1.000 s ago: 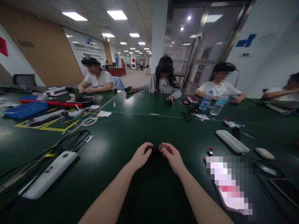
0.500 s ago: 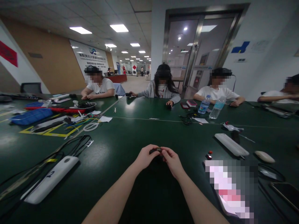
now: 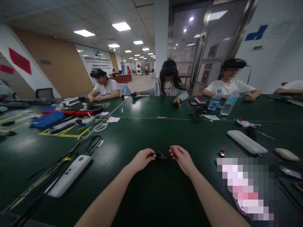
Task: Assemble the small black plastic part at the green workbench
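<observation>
My left hand (image 3: 143,158) pinches a small black device (image 3: 160,156) between thumb and fingers. A thin arm-like part sticks up from the device, and its exact kind is too small to make out. My right hand (image 3: 181,157) is a short way to the right, apart from the device. Its fingers are curled in with the tips close together, and whatever they may hold is hidden. Both forearms reach in from the bottom edge over the dark green table (image 3: 132,135).
At left lies a white power strip (image 3: 71,176) with black cables. Beyond it are a blue tray (image 3: 48,119) and coiled wires. On the right are a blurred-out phone, a white bar-shaped case (image 3: 247,142), a mouse (image 3: 286,154) and water bottles (image 3: 229,104). Several people sit across the table.
My right hand has come away from the device and moved right; before, both hands were on it together. My left hand keeps hold. The camera view has turned slightly left.
</observation>
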Action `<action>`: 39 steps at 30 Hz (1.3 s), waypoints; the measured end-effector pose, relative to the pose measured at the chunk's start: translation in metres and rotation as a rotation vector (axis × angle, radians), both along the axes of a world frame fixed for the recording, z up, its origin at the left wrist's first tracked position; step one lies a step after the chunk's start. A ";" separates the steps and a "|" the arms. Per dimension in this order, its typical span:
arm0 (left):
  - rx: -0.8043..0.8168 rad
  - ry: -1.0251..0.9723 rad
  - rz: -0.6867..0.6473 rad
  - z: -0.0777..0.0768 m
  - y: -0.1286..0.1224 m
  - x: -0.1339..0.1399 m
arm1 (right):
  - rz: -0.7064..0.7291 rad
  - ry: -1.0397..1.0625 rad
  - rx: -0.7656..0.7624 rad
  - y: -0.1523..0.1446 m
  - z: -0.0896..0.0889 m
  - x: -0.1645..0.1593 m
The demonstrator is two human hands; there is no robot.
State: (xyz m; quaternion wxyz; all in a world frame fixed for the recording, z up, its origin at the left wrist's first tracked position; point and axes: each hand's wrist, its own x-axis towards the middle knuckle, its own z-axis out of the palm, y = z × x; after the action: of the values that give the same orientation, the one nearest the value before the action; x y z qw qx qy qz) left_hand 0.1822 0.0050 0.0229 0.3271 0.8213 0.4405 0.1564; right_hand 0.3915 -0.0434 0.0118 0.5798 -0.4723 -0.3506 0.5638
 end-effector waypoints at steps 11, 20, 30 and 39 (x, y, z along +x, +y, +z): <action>0.245 -0.040 -0.210 0.017 -0.008 0.040 | -0.020 0.022 0.043 0.001 -0.007 0.001; 0.261 0.141 -0.184 0.013 -0.004 0.020 | -0.051 0.080 -0.030 0.003 -0.005 0.010; 0.303 0.255 0.780 -0.011 0.014 -0.103 | -0.022 0.047 -0.040 0.006 -0.016 0.018; 0.341 0.092 0.940 -0.023 0.018 -0.131 | -0.026 0.067 -0.083 0.005 -0.013 0.017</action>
State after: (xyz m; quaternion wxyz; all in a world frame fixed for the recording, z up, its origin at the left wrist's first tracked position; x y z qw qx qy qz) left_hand 0.0510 0.0233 -0.0003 0.0625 0.5819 0.7449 0.3204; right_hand 0.4088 -0.0389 -0.0009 0.5784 -0.4812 -0.3012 0.5858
